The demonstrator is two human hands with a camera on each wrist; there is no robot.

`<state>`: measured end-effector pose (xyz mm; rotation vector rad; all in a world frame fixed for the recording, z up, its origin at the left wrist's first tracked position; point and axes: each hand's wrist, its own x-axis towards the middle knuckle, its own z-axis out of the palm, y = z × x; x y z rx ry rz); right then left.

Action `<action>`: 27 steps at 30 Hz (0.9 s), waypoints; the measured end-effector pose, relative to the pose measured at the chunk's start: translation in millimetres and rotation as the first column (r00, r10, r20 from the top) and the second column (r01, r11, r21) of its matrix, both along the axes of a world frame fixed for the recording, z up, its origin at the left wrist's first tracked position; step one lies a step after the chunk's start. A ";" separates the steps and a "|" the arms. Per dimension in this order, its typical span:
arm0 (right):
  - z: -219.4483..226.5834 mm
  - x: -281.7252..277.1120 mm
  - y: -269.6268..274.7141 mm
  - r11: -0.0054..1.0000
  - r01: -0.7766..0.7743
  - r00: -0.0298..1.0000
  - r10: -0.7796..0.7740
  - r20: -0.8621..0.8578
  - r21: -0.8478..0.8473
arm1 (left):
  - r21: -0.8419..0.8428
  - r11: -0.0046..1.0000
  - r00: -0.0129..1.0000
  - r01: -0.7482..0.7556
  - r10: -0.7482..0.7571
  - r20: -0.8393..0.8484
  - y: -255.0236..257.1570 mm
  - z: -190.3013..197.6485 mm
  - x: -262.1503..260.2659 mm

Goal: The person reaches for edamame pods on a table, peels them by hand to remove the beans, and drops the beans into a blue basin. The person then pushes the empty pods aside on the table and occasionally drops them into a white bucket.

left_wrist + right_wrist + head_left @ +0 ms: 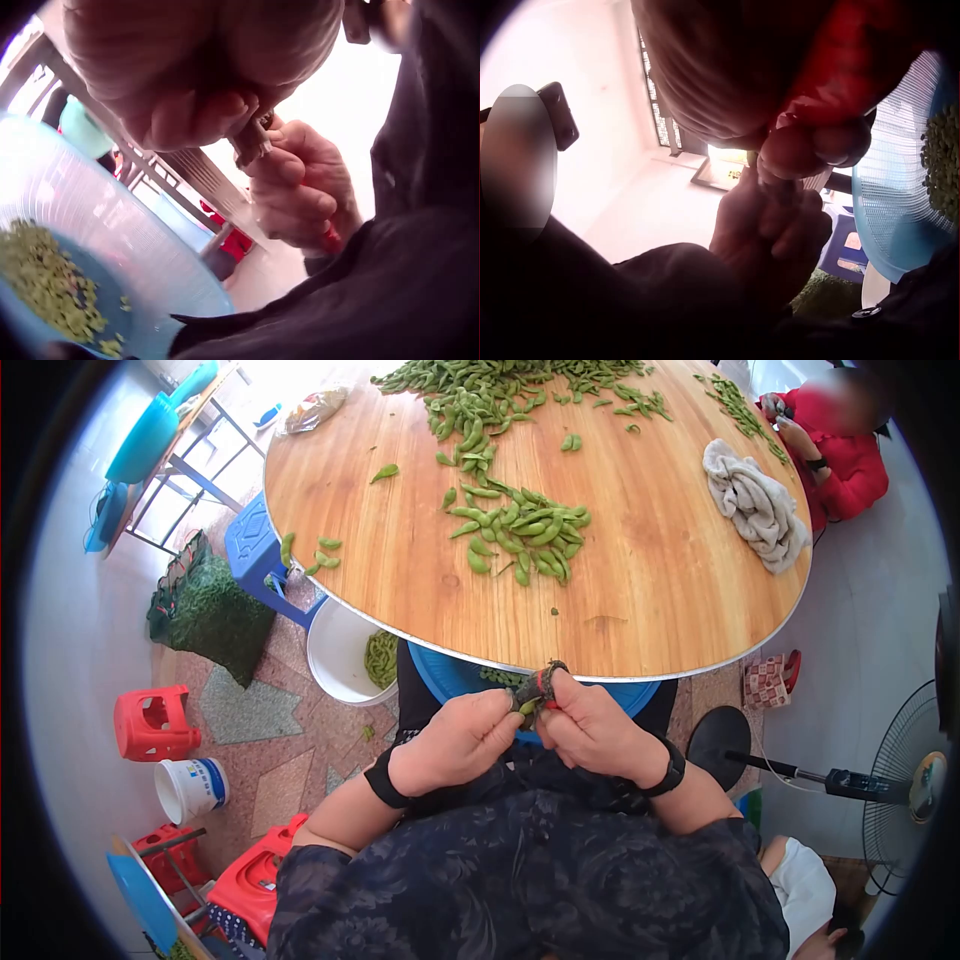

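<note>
Both hands meet at the table's near edge, over a blue basket [432,672]. A green soybean pod [527,708] shows between their fingertips. My left hand [455,740] pinches the pod with bent fingers. From the other side my right hand [600,730] grips it, fingers curled. Dark wrapping [540,682] with a red band covers fingertips where the hands meet. Something red and shiny [840,67] lies along the right hand's fingers in the right wrist view; its kind cannot be told. Shelled green beans [52,285] lie in the basket.
Soybean pods [530,530] lie on the round wooden table [660,590], with a larger heap [480,390] behind. A grey cloth [757,505] rests at right, near a person in red [850,475]. A white bucket [335,660] stands left below, a fan [905,785] right.
</note>
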<state>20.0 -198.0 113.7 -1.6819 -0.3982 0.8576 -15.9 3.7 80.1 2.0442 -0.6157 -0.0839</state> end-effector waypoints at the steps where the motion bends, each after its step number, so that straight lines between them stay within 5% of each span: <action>1: 1.6 0.7 -0.7 1.000 0.001 1.000 -0.001 -0.002 0.001 | -0.157 0.988 0.956 0.005 -0.050 -0.288 1.0 3.7 1.5; 2: 3.0 2.0 -1.6 0.999 0.006 0.997 -0.003 -0.074 0.036 | -0.305 0.952 0.831 -0.037 -0.140 -0.538 1.8 5.9 3.5; 3: 3.8 2.7 -2.0 0.997 0.013 0.990 -0.003 -0.144 0.071 | -0.304 0.952 0.832 -0.036 -0.141 -0.537 2.3 5.6 5.5; 4: -1.2 2.0 -1.5 0.997 0.015 0.990 -0.004 -0.142 0.071 | -0.540 0.812 0.587 -0.222 -0.330 -0.739 2.8 4.4 7.8; 5: -10.8 0.7 -0.7 0.996 0.001 0.983 -0.018 0.184 0.094 | -0.635 0.614 0.302 -0.469 -0.564 -0.768 2.9 2.3 9.7; 6: -15.3 -0.1 0.0 0.994 -0.019 0.872 -0.037 0.488 0.110 | -0.662 0.584 0.283 -0.470 -0.610 -0.740 2.0 0.1 11.0; 7: -15.6 2.9 -2.0 0.994 -0.019 0.872 -0.037 0.488 0.110 | -0.661 0.584 0.282 -0.470 -0.611 -0.740 1.3 -0.1 12.0; 9: -12.8 14.3 -9.7 0.981 -0.162 0.492 0.173 0.853 -0.105 | -0.586 0.634 0.271 -0.505 -0.528 -0.805 -2.8 2.3 14.4; 10: -5.0 17.3 -13.5 0.969 -0.154 0.516 0.246 0.820 -0.194 | -0.588 0.635 0.270 -0.501 -0.531 -0.803 -8.5 -0.1 14.3; 11: -4.6 20.7 -17.2 0.969 -0.148 0.516 0.245 0.821 -0.196 | -0.499 0.835 0.728 -0.232 -0.191 -0.658 -15.8 -4.0 13.1; 12: -4.2 23.8 -21.1 0.973 -0.148 0.570 0.229 0.789 -0.176 | -0.222 0.971 0.983 -0.085 0.045 -0.180 -20.3 -5.6 13.0; 15: -1.1 27.9 -23.5 0.984 -0.140 0.693 0.174 0.699 -0.106 | -0.075 0.996 0.999 -0.046 0.044 -0.027 -21.1 -0.8 16.6; 20: 1.4 23.9 -19.8 0.993 -0.071 0.863 0.111 0.492 -0.099 | -0.135 0.990 0.987 -0.035 0.013 -0.162 -20.9 -2.1 14.9; 22: -5.2 21.0 -16.6 0.995 -0.034 0.852 0.080 0.517 -0.097 | -0.323 0.945 0.944 -0.053 -0.058 -0.325 -21.0 -3.5 14.5; 27: -3.3 15.6 -15.4 0.963 -0.029 0.830 0.172 0.531 -0.266 | -0.404 0.910 0.835 -0.099 -0.144 -0.531 9.5 3.5 12.0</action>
